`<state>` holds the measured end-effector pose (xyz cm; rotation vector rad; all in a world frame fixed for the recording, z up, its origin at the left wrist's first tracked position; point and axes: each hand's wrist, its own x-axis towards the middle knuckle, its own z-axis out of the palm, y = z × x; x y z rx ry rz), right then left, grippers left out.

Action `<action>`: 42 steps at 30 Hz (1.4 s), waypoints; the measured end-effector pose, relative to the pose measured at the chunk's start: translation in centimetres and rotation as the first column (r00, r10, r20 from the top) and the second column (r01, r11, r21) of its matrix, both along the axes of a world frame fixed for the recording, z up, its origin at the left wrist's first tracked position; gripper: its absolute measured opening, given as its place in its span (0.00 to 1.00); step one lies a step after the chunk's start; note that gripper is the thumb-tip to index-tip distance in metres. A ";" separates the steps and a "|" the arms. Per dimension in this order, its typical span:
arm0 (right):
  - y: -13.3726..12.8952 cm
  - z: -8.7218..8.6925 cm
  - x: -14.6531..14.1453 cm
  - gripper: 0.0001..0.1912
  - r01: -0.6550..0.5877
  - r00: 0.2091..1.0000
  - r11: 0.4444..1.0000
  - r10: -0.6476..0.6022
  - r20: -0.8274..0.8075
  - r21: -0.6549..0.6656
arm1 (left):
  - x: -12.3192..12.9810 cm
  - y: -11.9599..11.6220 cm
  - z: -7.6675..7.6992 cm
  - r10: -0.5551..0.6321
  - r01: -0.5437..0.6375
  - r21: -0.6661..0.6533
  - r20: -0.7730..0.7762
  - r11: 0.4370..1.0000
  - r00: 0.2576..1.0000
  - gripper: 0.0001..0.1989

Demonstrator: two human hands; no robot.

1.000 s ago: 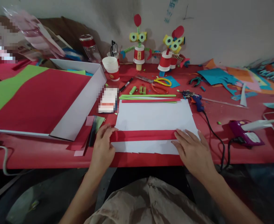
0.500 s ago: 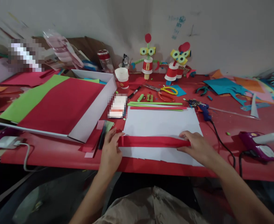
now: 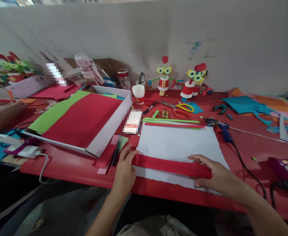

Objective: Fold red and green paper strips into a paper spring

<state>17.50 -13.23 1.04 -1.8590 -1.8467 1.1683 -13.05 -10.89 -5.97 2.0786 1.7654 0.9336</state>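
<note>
Head view. I have the red strip lying between the fingers of both hands, across the near part of a white sheet on the red bench.

Strip: long, narrow, plain deep red. I note a slant, left end farther from the body, right end nearer. Edges bow slightly; the right end looks broader and a little darker than the rest.

Left hand: fingers bent, close together, at the strip's left end. I cannot tell whether they pinch it or only touch it.

Right hand: thumb and forefinger wide apart, one on each side of the strip, whose right end runs into the gap toward the palm.

Just left of the left fingers I log a black marker; farther left, a white box with red and green paper on top. Beyond the fingers of both hands, along the sheet's far edge, green strips and a thinner red one. Beyond the right fingers, off the sheet, a blue glue gun. Well left of the left fingers, another person's hand.
</note>
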 end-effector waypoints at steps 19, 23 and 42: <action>-4.0 -1.6 0.6 0.20 0.663 0.715 0.745 -0.602 -0.356 0.072 | 5.4 -3.1 3.0 -0.151 0.198 -0.034 0.523 0.980 0.839 0.17; -5.4 -3.0 -6.1 0.16 0.553 0.750 0.831 -0.463 -0.473 0.062 | 10.3 -2.8 5.3 0.080 0.457 -0.304 0.891 0.836 0.446 0.18; 2.6 -2.8 1.6 0.17 0.102 0.948 0.765 -0.269 0.171 0.636 | 6.8 9.1 7.4 -0.698 0.496 -0.660 -0.060 0.564 0.713 0.06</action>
